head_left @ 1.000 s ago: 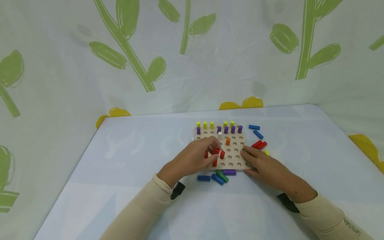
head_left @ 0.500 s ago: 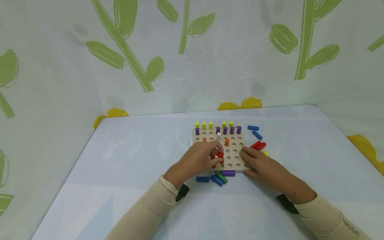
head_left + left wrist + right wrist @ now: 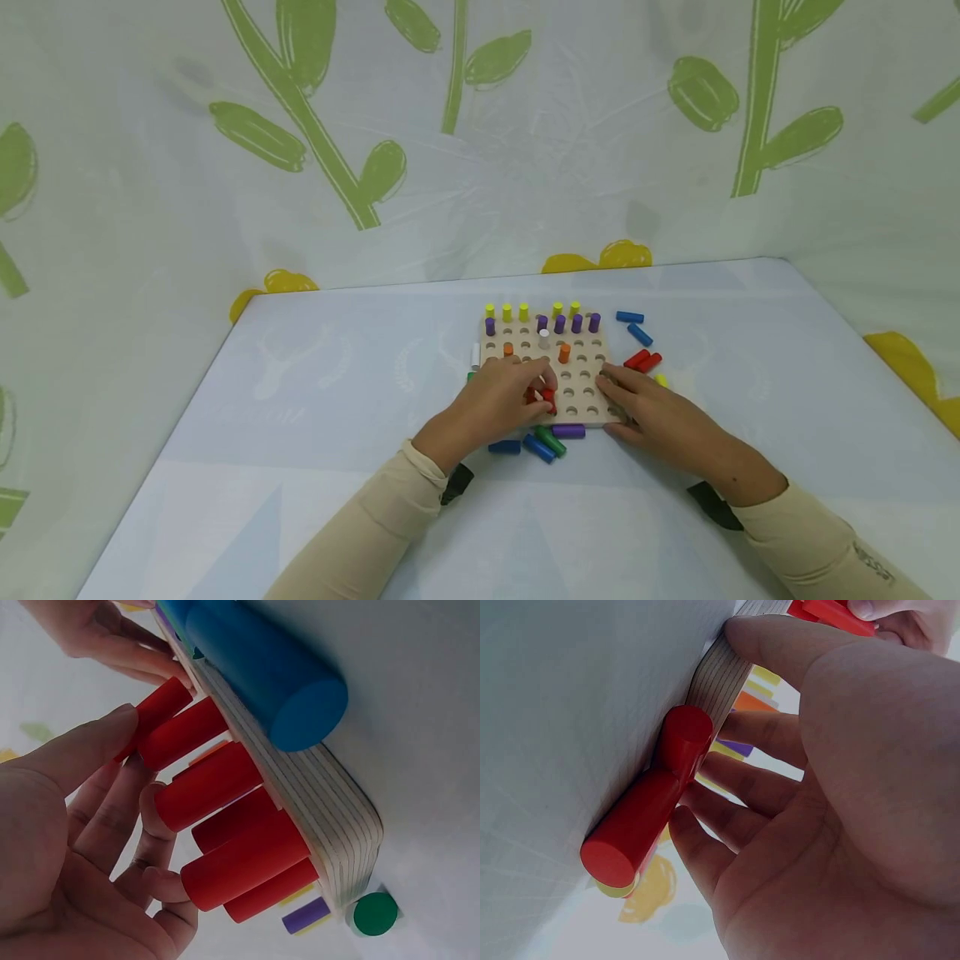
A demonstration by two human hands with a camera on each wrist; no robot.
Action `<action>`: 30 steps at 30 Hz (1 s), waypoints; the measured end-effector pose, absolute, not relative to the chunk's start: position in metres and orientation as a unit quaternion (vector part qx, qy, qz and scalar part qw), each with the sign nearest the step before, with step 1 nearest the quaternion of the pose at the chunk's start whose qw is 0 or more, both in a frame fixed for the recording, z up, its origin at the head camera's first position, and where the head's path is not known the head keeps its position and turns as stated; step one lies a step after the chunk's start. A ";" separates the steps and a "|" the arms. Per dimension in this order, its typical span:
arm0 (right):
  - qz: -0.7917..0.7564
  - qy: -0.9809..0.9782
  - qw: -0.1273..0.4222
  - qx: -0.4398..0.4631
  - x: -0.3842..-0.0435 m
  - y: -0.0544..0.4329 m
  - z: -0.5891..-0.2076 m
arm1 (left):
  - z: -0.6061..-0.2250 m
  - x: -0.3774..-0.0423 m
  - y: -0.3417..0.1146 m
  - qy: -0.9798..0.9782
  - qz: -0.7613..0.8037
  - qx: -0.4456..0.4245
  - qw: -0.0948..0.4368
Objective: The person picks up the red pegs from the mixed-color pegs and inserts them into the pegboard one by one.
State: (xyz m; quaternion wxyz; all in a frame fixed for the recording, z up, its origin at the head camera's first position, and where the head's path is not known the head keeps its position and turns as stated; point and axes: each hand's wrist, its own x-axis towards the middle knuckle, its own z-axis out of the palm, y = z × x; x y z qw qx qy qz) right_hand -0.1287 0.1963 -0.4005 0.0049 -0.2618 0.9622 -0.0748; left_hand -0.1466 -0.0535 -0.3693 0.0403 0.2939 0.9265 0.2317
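Observation:
A wooden pegboard (image 3: pixel 575 384) lies flat on the table, with yellow, purple, orange, white and red pegs standing in some of its holes. Over its front left part, my left hand (image 3: pixel 487 404) pinches a red peg (image 3: pixel 166 705) between thumb and fingers. That peg is tilted, right beside a group of standing red pegs (image 3: pixel 210 785). My left hand covers this part of the board in the head view. At the front right corner, my right hand (image 3: pixel 667 412) rests against the board with fingers extended over its side and the thumb at the front edge.
Blue pegs (image 3: pixel 504 447), a green peg (image 3: pixel 551 442) and a purple peg (image 3: pixel 568 432) lie before the board. To its right are loose blue, red (image 3: pixel 649 363) and yellow pegs (image 3: pixel 661 381). A white peg (image 3: pixel 476 357) lies along the left side.
My left hand has shifted slightly right and toward the front of the board, lowering the red peg among the standing red ones. My right hand stays at the corner.

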 end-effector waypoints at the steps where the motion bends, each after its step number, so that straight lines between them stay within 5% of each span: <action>1: -0.075 0.962 0.005 -0.261 -0.129 0.196 -0.400 | -0.369 -0.147 -0.053 0.927 0.229 0.294 0.041; 30: -0.076 0.961 0.004 -0.265 -0.130 0.198 -0.403 | -0.374 -0.145 -0.050 0.929 0.197 0.312 0.034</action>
